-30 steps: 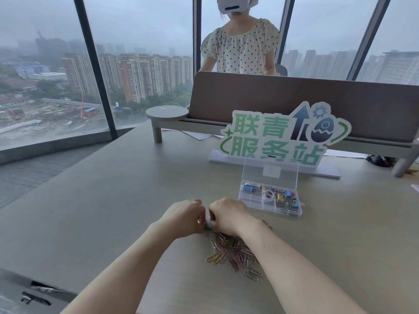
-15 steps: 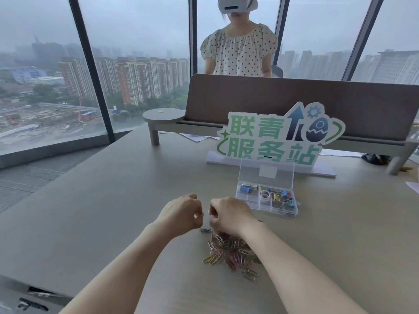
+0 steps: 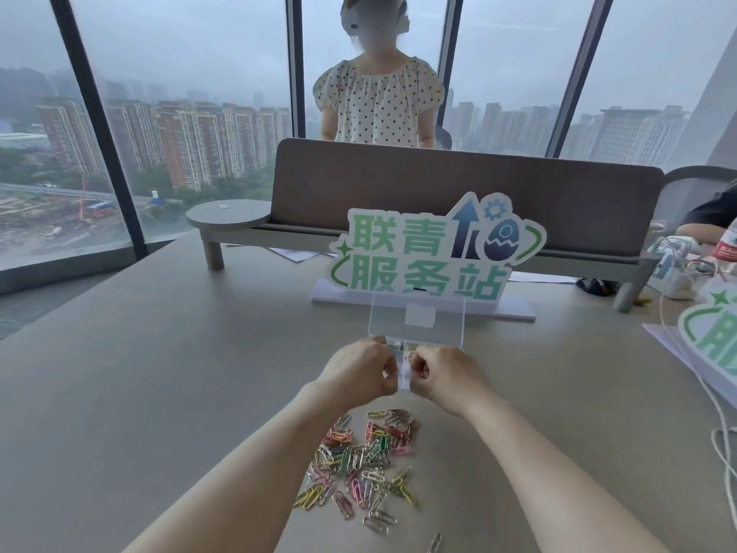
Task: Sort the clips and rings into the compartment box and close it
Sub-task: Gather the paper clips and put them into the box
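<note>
The clear compartment box (image 3: 403,380) stands on the table with its lid (image 3: 416,317) upright; my hands cover nearly all of its tray. My left hand (image 3: 359,369) and my right hand (image 3: 442,377) are side by side over the box, almost touching, fingers pinched shut as on small paper clips that I can barely see. A pile of coloured paper clips (image 3: 367,457) lies on the table just below my wrists, between my forearms. One stray clip (image 3: 434,542) lies near the bottom edge. The rings are hidden.
A green lettered sign (image 3: 430,249) stands right behind the box. A second sign (image 3: 714,333) and white cables (image 3: 718,413) lie at the right. A desk shelf with a brown screen (image 3: 458,181) crosses the back; a person (image 3: 377,101) stands behind it.
Both hands have risen from the paper clip pile and moved forward to the box, still closed. The pile is now uncovered.
</note>
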